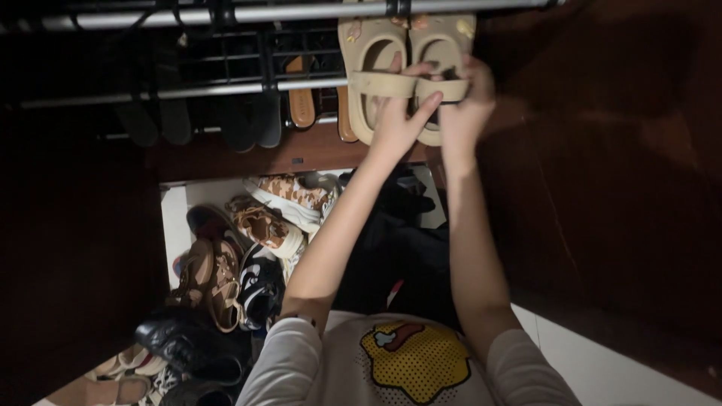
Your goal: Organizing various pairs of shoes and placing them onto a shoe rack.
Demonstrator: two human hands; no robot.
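1. Dim hallway with dark wood panelling on either side; pale floor (pixel 602 368) shows at the lower right, and a metal shoe rack (pixel 226 89) crosses the top of the view.
2. Nearest to us, on the floor at the lower left, we note a loose heap of shoes: a black shoe (pixel 177 342), brown strappy sandals (pixel 214 282) and brown patterned sneakers (pixel 289 197) further on.
3. Both our forearms reach forward over this heap toward the rack's right end.
4. Our left hand (pixel 397 120) is clamped on the strap of the left-hand beige sandal (pixel 374 75), thumb pointing toward the other hand.
5. Our right hand (pixel 468 105) is closed on the strap of its mate, the right-hand beige sandal (pixel 442 71).
6. The pair lies side by side, touching, with long axes running away from us, across the rack's rails. Straps sit at the near end, directly under our fingers; the decorated ends point away. Both hands are equally near.
7. Beyond, on the rack's left part, we see dark flip-flops (pixel 162 120) and a tan sandal (pixel 302 94).
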